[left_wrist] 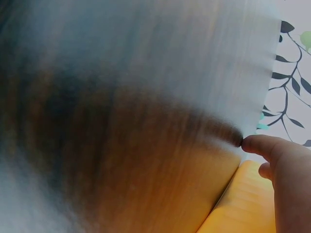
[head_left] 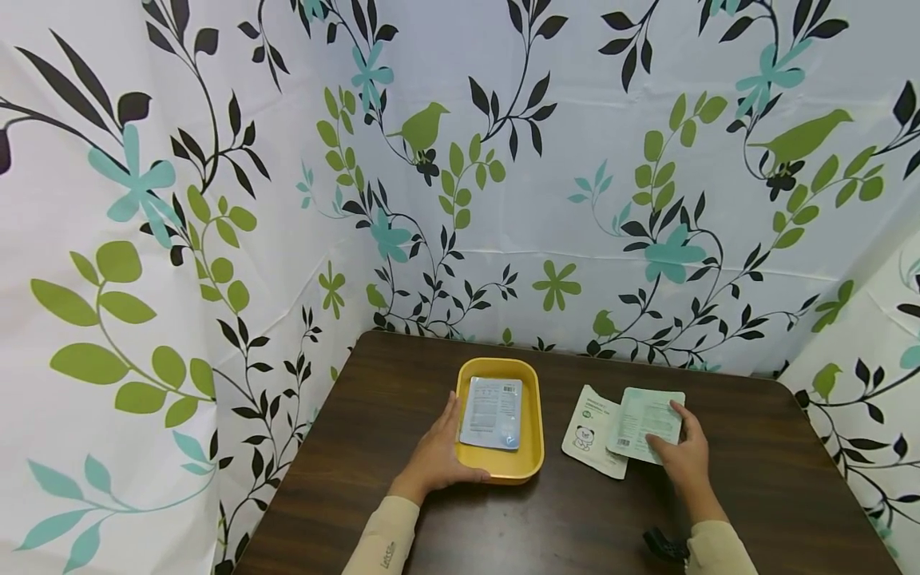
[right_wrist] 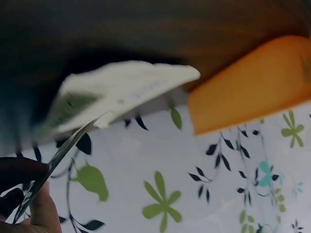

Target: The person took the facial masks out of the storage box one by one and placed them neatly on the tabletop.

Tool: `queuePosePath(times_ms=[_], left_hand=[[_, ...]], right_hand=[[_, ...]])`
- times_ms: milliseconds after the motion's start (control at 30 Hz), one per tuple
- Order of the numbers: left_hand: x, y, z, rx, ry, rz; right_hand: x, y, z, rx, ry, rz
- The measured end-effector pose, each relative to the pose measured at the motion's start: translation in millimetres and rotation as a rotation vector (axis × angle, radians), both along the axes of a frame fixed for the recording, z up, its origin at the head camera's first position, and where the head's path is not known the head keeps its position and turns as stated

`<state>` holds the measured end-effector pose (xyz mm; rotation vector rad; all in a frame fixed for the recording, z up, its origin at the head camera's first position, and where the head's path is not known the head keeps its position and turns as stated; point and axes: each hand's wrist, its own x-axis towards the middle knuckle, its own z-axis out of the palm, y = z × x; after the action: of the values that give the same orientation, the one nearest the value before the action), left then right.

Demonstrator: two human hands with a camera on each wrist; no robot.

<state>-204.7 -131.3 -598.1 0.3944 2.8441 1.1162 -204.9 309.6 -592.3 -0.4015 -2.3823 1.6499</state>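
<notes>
Flowered cloth (head_left: 546,200) is hanging behind — my right hand (head_left: 686,458) is pinching 1 green packet (head_left: 649,419) near 1 white packet (head_left: 591,431) — my left hand (head_left: 436,457), fingers apart, is touching the yellow tray (head_left: 532,435).

On the table (head_left: 539,531) in front of me, a tray (head_left: 536,423) is standing with an inner packet (head_left: 492,412) lying in it. The left hand (head_left: 437,455) is resting along the tray's left and near sides. Right of the tray a middle packet (head_left: 591,435) is lying, its right edge sitting behind the rightmost packet (head_left: 647,419), which the right hand (head_left: 686,455) is holding. Beyond the table, a cloth (head_left: 575,231) is hanging.
</notes>
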Motion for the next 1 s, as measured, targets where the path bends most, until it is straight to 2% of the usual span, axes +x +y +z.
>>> queuePosePath(times_ms=[233,367,600,800,1000], left_hand=[[-2.4,0.1,0.2,0.010,0.006,-0.003],[-1.7,-0.7,-1.8,-0.003,0.016,-0.004],[1.3,-1.0,-2.7,0.008,0.012,-0.011],[2.1,-1.2,-1.6,0.011,0.015,-0.008],[2.6,-2.0,-2.0,0.011,0.012,-0.006]], right_hand=[[-2.0,13,-20.3,0.094,-0.078,0.001],[-5.6,18,-26.4,0.134,-0.128,0.027],[-11.4,22,-23.8,0.327,-0.237,0.101],[-17.9,21,-16.1,0.476,-0.265,0.172],[-23.4,18,-13.8,0.572,-0.287,0.192]])
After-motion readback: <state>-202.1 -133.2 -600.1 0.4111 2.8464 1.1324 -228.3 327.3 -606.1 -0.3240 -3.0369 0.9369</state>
